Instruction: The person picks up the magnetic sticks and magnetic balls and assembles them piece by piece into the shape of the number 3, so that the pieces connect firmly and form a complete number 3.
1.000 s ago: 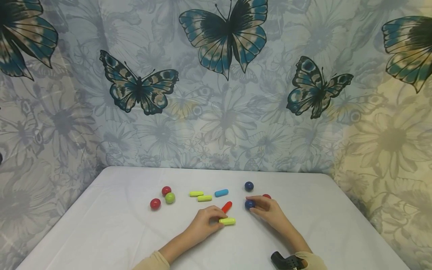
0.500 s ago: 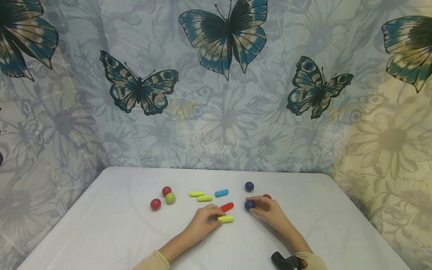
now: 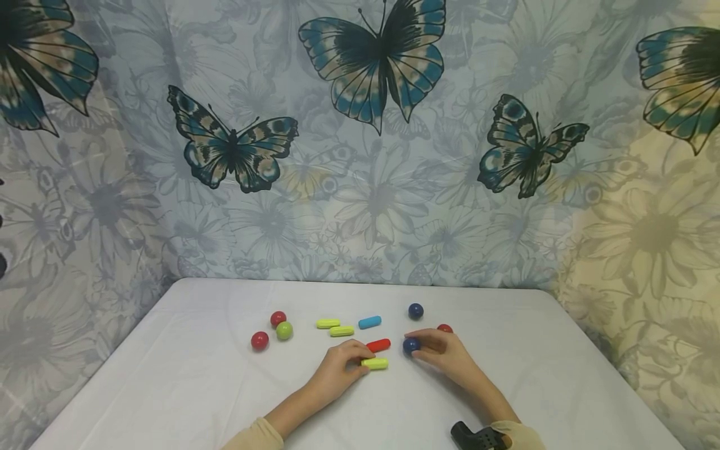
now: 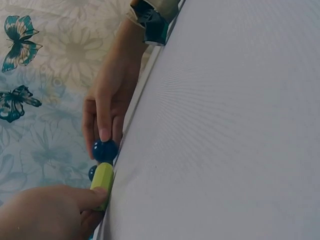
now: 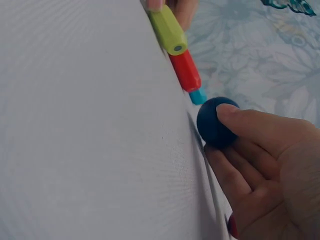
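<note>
My left hand [image 3: 335, 369] pinches a short yellow-green faceted stick [image 3: 379, 364] between thumb and fingers, low over the white table. Just behind it lies a red stick [image 3: 379, 345], close to the fingertips; whether they touch it I cannot tell. To the right, my right hand [image 3: 450, 355] holds a dark blue ball [image 3: 411, 346] by thumb and fingertips. In the right wrist view the thumb presses on top of that blue ball [image 5: 212, 124]. The left wrist view shows the thumb lying along the yellow-green stick [image 4: 103, 179].
Two more yellow-green sticks, one here [image 3: 342, 331], and a blue stick [image 3: 369, 322] lie farther back. A second dark blue ball [image 3: 415, 311] and a red ball [image 3: 445, 328] sit near my right hand. At left are two red balls [image 3: 259, 340] and a green ball [image 3: 284, 330].
The red stick has swung to lie more nearly level. My left hand and the yellow-green stick shifted slightly left and back. My right hand drew the blue ball slightly left and nearer.
</note>
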Demonstrator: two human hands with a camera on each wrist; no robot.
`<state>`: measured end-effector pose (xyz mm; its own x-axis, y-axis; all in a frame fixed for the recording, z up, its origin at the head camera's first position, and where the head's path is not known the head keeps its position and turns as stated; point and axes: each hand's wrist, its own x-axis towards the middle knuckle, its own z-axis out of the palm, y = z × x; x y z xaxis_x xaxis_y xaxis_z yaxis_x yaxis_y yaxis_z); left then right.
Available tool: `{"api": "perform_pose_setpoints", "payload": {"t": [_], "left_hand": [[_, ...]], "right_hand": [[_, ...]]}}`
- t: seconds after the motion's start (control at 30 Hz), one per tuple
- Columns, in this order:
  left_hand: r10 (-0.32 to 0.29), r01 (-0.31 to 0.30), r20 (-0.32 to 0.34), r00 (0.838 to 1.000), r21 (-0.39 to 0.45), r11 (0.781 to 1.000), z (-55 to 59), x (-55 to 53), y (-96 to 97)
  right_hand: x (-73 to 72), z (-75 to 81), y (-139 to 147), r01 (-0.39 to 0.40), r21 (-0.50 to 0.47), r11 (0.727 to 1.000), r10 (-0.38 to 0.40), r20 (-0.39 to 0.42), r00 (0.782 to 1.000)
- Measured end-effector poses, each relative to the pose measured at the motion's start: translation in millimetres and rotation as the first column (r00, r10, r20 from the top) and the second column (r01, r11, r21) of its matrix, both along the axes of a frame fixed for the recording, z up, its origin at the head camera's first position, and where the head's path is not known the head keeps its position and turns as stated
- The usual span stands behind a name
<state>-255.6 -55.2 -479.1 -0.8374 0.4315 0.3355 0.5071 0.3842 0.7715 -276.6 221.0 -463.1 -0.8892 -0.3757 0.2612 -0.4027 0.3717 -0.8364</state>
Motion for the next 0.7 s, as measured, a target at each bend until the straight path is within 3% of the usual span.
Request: {"api": "perform_pose_setpoints", "payload": {"t": [0.3,0.7], "left_hand": [[0.002,-0.002,-0.029,1.0,0.0,1.0,-0.7,-0.6,-0.4],[0.016,-0.016,0.033,0.999,-0.016,1.0,2.0,-0.6,-1.4]], "right_hand": [[3.2,3.0,-5.2,-0.005,0.028,1.0,0.003,0.075,0.997],[2.9,3.7,-10.1,-0.06,-0.006,0.998,0.061,0.127,0.99]]}}
